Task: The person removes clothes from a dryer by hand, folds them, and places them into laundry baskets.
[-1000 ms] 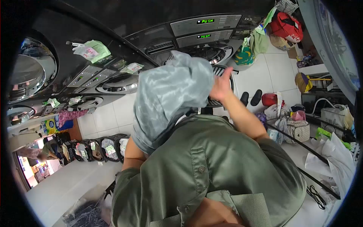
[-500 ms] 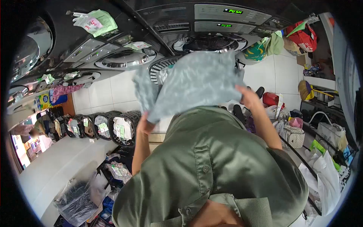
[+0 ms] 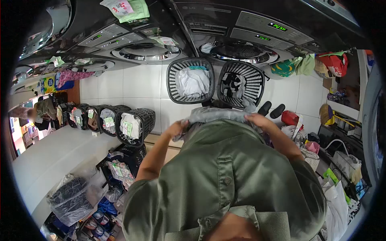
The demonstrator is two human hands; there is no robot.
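A grey cloth [image 3: 217,115] is stretched sideways in front of my waist, its lower part hidden by my green shirt. My left hand [image 3: 175,129] is closed on the cloth's left end. At the other end my right hand [image 3: 257,119] grips it with the fingers wrapped round the edge. Just beyond the cloth stand two black baskets on the floor: one basket [image 3: 172,86] holds white laundry [image 3: 193,82], the other basket [image 3: 251,84] holds black and white laundry [image 3: 234,85].
Front-loading machines [image 3: 241,52] line the far side. Several laundry baskets [image 3: 148,120] stand in a row at left, beside a white surface [image 3: 60,150]. Black slippers [image 3: 277,111] and bags [image 3: 290,118] are at right. A person [image 3: 32,114] is at far left.
The grey cloth has come down from over the baskets to my waist and is now pulled into a narrow band. Both baskets are uncovered. My right hand, open earlier, grips the cloth.
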